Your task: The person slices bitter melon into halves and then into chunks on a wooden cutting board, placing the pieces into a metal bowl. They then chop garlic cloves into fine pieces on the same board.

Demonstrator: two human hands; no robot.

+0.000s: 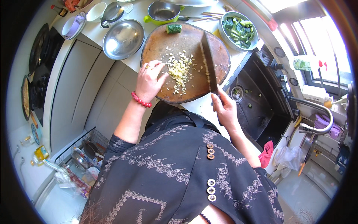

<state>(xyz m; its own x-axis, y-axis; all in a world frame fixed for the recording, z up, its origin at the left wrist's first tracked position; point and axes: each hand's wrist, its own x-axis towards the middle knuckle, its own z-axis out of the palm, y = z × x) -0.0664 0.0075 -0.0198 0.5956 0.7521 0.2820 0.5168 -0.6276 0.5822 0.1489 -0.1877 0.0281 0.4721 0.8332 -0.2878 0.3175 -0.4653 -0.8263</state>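
A round wooden chopping board [159, 44] lies on the counter before me. Chopped garlic [179, 70] is heaped at its middle, with loose bits scattered around. My right hand [226, 107] grips the handle of a cleaver [210, 64], whose dark blade stands over the board's right side with pale bits clinging along it. At the board's left edge rests my left hand [152, 79], fingers apart and holding nothing, its fingertips beside the garlic. A cut piece of cucumber [173, 28] lies at the board's far edge.
Left of the board sits a metal bowl [123, 39]; behind it, a green-rimmed pan [163, 12]. A bowl of cut cucumber [238, 31] stands at the far right, near chopsticks [209, 17]. The dark sink [251, 98] with its curved faucet [321, 130] lies to my right.
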